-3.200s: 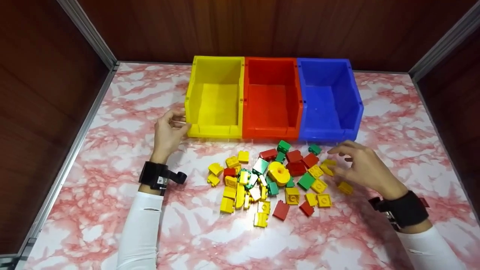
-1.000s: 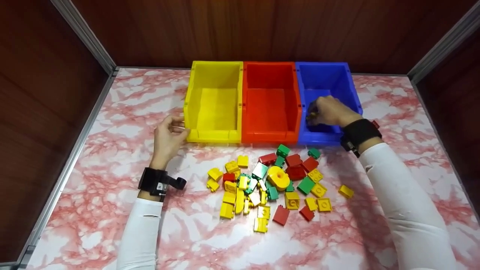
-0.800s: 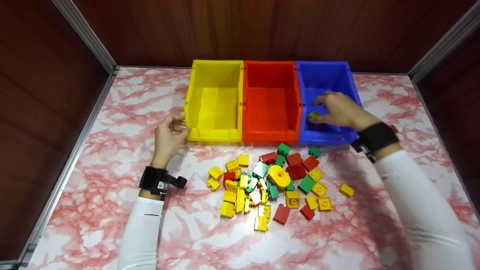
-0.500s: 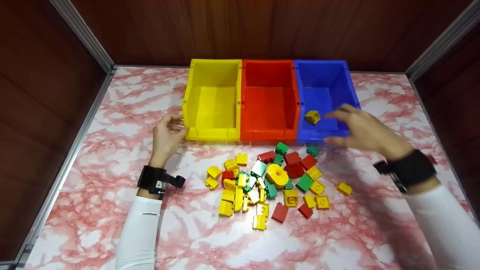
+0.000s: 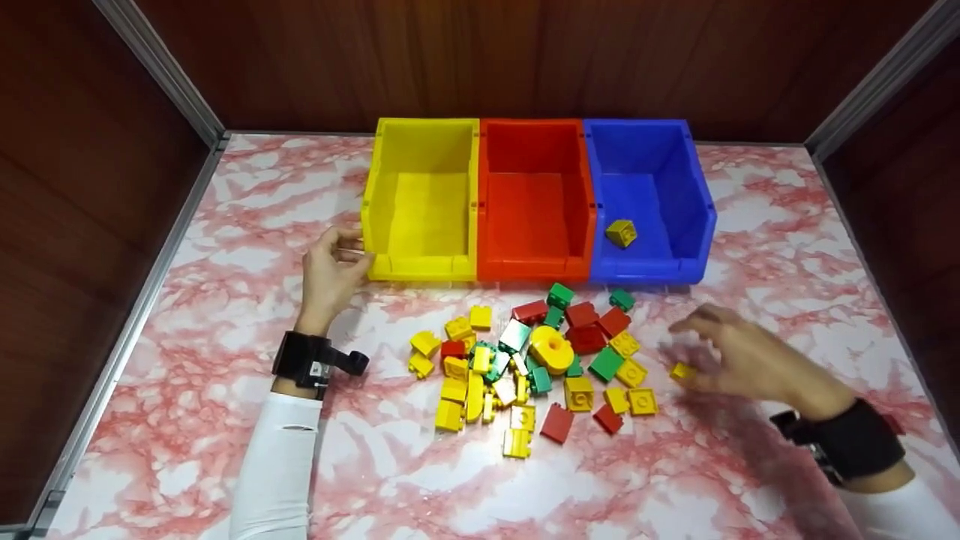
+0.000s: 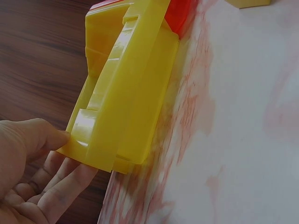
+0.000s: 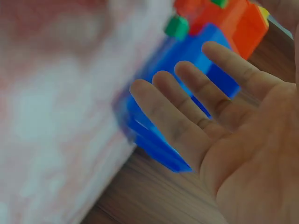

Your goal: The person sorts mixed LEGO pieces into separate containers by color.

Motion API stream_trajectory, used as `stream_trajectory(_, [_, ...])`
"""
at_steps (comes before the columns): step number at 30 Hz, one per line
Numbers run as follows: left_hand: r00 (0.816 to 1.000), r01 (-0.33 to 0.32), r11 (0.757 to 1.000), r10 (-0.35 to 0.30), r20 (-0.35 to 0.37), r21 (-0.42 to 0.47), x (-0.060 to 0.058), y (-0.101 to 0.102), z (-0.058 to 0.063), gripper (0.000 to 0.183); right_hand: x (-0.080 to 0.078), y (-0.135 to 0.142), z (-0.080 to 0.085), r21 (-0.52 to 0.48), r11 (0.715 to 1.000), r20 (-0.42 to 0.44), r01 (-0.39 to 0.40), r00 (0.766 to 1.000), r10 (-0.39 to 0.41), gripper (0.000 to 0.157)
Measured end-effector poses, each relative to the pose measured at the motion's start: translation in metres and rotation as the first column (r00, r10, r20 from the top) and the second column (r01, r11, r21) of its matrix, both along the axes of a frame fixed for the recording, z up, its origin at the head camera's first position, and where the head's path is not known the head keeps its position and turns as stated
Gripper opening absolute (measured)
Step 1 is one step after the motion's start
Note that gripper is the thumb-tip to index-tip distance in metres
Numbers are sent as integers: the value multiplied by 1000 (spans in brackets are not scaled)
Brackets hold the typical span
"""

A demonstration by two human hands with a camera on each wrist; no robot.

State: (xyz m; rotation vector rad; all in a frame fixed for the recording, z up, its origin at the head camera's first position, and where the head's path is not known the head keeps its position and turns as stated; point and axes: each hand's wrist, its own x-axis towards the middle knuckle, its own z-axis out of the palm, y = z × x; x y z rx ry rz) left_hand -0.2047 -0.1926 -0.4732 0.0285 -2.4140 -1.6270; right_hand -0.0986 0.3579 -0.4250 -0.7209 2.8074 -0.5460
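Observation:
My left hand (image 5: 330, 277) holds the front left corner of the yellow bin (image 5: 424, 268). In the left wrist view, the thumb of that hand (image 6: 28, 154) presses the rim while the fingers lie against the side wall. Over the table on the right, my right hand (image 5: 757, 364) hovers with nothing in it, a lone yellow brick (image 5: 681, 370) partly hidden by its fingertips. The right wrist view shows this hand (image 7: 252, 144) with its fingers extended and spread. One yellow brick (image 5: 621, 233) lies inside the blue bin (image 5: 649, 271), near the front left.
Between the yellow and blue bins sits the red bin (image 5: 534, 268). In front of them spreads a loose pile of yellow, red and green bricks, including a green brick (image 5: 606, 364) and a round yellow piece (image 5: 551, 350). Dark wood panels (image 5: 480, 60) enclose the table.
My right hand let go of a yellow brick inside the blue bin, then came out and moved right and toward the front. The left hand has stayed at the yellow bin.

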Motion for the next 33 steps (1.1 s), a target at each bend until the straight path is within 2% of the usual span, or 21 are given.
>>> stream_trajectory(3, [1000,-3,1000,3,-3,-10,0,0,0,32,5,-2,-12,23,1000,67,-10,998,8,45])
stream_trajectory(7, [1000,-6,1000,6,-9,-17,0,-1,1,31,7,-6,-23,33,999,113,-25,993,21,24])
stream_trajectory(13, [1000,-14,1000,13,-14,-17,0,0,0,31,2,-12,-20,32,999,123,-25,992,21,19])
stream_trajectory(17, [1000,-13,1000,13,-11,-24,0,0,-1,31,-4,-16,-9,4,1000,63,-28,998,28,22])
stream_trajectory(21, [1000,-11,1000,11,-13,-16,0,1,-1,31,-16,-22,7,-27,999,-37,-28,999,27,21])
stream_trajectory(27, [1000,-4,1000,4,-11,-8,-1,2,-1,30,-43,-29,34,-41,999,-74,-13,997,9,28])
stream_trajectory(33, [1000,-2,1000,2,3,-11,0,1,1,31,-77,-41,55,-42,999,-125,-33,992,28,23])
